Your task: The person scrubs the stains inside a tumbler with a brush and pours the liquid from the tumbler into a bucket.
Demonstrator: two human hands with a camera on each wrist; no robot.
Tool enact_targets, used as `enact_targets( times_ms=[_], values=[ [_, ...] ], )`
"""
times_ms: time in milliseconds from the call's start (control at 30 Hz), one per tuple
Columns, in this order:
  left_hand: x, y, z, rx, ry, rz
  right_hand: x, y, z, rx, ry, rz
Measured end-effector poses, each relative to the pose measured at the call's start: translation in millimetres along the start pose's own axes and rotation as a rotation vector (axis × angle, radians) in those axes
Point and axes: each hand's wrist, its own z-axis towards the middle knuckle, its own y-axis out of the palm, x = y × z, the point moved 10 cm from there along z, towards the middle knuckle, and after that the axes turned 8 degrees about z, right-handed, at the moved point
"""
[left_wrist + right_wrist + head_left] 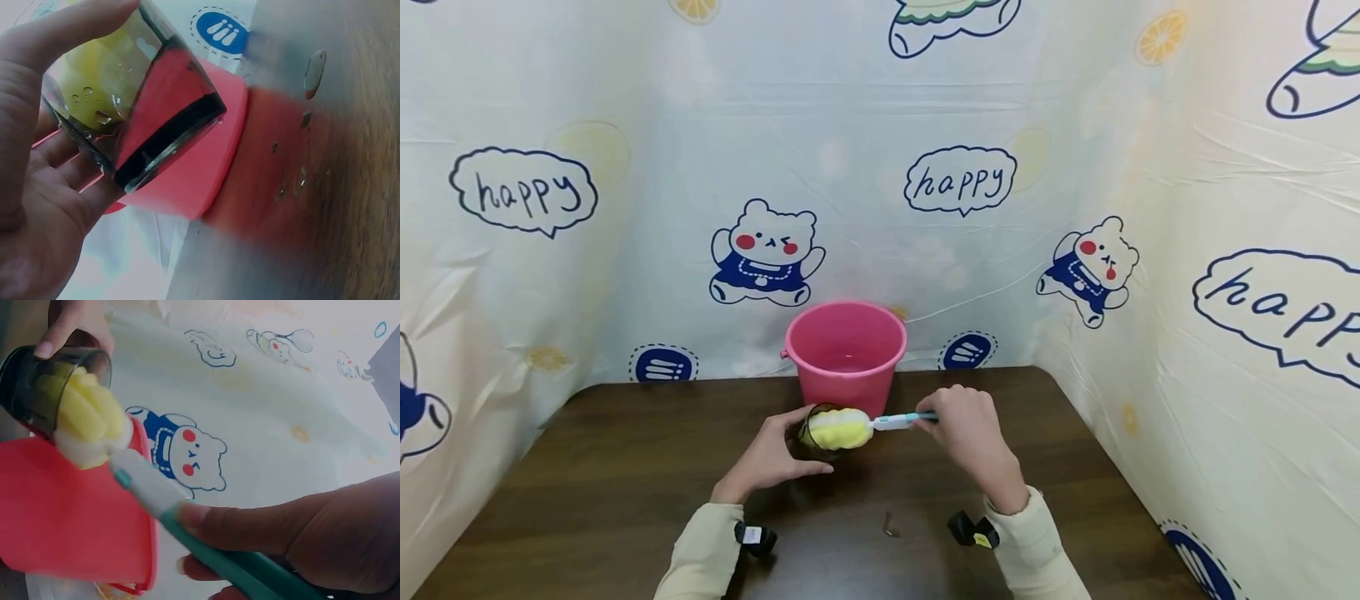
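My left hand [772, 452] holds a dark see-through glass cup [169, 119] tilted on its side, its mouth toward the right. Water drops cling to the glass in the left wrist view. By its white and teal handle [206, 550], a sponge bottle brush is gripped in my right hand [964, 429]. The brush's yellow and white sponge head [838, 429] sits partly inside the cup, its white base outside the rim. Both cup and brush are held above the table, in front of a pink bucket [850, 371].
The bucket stands at the back edge of the brown wooden table [625, 467], against a printed curtain [865, 125]. A small wet spot [891, 525] lies on the table between the forearms. More water drops [301, 181] show on the tabletop.
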Motion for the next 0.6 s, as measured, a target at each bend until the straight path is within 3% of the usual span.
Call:
enact_targets(
  times_ms=[133, 367, 600],
  values=[
    [0.3, 0.7, -1.4, -0.010, 0.003, 0.000, -3, 5, -2.2, -0.039, 0.010, 0.051],
    [0.0, -3.1, -3.2, -0.008, -0.014, -0.009, 9, 9, -1.8, -0.012, 0.181, 0.113],
    [-0.1, -7.5, -3.2, -0.011, -0.010, 0.006, 5, 16, -2.8, -0.079, 0.172, 0.136]
  ],
)
